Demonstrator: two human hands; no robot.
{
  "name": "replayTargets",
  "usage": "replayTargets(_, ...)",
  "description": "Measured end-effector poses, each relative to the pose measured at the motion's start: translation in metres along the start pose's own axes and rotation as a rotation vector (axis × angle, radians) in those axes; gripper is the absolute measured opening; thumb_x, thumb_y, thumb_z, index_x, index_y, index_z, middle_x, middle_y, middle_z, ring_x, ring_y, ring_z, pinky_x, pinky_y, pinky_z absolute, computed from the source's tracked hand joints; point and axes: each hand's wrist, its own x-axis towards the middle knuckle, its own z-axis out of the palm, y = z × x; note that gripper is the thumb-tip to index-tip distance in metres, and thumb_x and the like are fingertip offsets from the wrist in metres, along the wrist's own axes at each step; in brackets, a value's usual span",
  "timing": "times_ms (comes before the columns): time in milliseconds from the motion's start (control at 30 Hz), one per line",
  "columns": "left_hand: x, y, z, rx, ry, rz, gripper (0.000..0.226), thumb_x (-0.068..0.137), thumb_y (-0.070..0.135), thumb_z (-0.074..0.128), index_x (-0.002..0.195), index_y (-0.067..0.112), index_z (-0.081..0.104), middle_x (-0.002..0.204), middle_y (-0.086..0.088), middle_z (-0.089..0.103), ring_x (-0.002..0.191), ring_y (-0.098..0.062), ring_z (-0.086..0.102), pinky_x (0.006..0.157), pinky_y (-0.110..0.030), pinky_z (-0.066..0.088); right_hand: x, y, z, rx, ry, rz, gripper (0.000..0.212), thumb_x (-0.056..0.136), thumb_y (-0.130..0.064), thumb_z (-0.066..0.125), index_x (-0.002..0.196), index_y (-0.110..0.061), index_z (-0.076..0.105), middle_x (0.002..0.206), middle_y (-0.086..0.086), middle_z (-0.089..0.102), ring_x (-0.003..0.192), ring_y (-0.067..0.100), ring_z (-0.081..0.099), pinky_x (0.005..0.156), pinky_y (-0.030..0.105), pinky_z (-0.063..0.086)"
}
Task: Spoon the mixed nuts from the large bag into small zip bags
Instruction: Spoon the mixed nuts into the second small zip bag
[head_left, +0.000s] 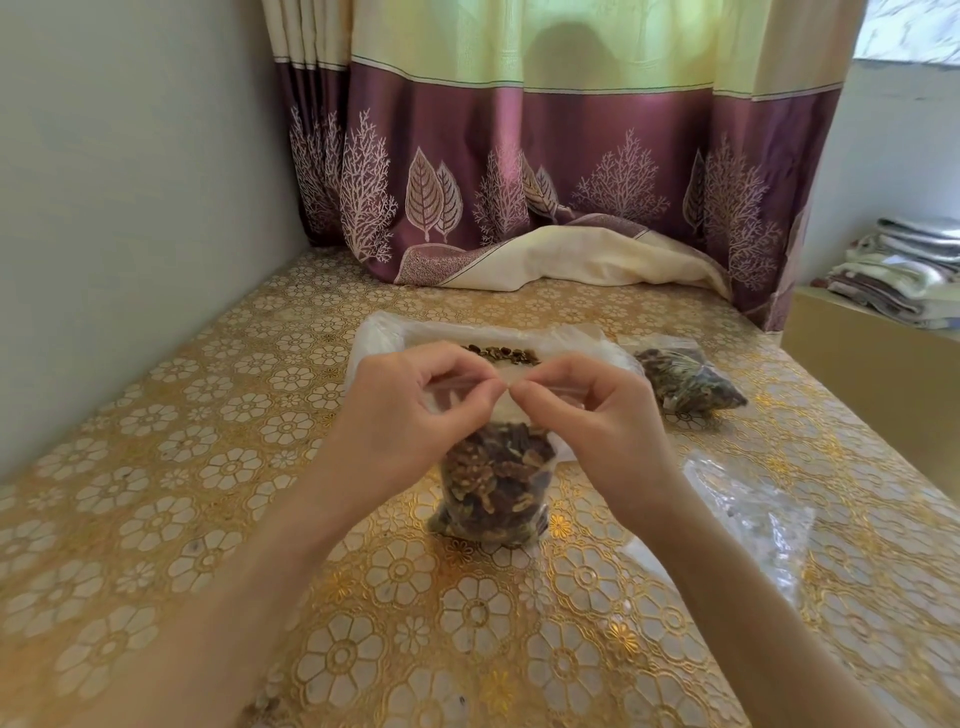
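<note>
A small clear zip bag (493, 483) full of mixed nuts stands upright on the table in front of me. My left hand (410, 415) and my right hand (587, 415) both pinch its zip strip at the top, fingertips almost meeting in the middle. Behind the hands lies the large clear bag (498, 343), its mouth showing a strip of nuts. A second small bag of nuts (685, 384) lies on its side to the right. No spoon is visible.
A gold flower-patterned cloth (208, 467) covers the table. Several empty clear bags (753, 514) lie at the right. A purple curtain (571, 182) hangs at the back, its hem on the table. A wall stands at left; folded cloths (904, 270) sit far right.
</note>
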Motion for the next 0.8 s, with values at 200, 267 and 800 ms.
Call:
replayTargets(200,0.003,-0.009,-0.01,-0.053,-0.019,-0.09,0.004,0.076,0.026,0.069,0.075,0.022,0.071,0.072,0.009,0.071,0.068,-0.008,0.065,0.063,-0.01,0.049,0.004,0.004,-0.011,0.064,-0.016,0.088,0.014,0.077,-0.013,0.072,0.067,-0.022,0.071,0.064,-0.008,0.066,0.062,0.004,0.061,0.062,0.014,0.048)
replayTargets(267,0.004,-0.013,-0.013,-0.1,-0.014,-0.119,0.006,0.075,0.026,0.071,0.074,0.02,0.07,0.072,0.006,0.071,0.062,-0.008,0.064,0.057,-0.009,0.047,0.005,0.006,-0.016,0.094,-0.018,0.123,0.014,0.076,-0.014,0.073,0.065,-0.022,0.072,0.062,-0.005,0.065,0.06,0.007,0.059,0.061,0.016,0.049)
replayTargets(800,-0.004,-0.05,-0.013,-0.332,-0.565,-0.44,0.067,0.066,0.066,0.064,0.115,0.02,0.06,0.109,0.004,0.07,0.099,-0.012,0.066,0.082,-0.018,0.052,-0.003,0.022,-0.021,0.224,0.082,0.158,0.021,0.08,-0.024,0.06,0.086,-0.011,0.074,0.084,0.006,0.075,0.078,0.017,0.071,0.068,0.022,0.056)
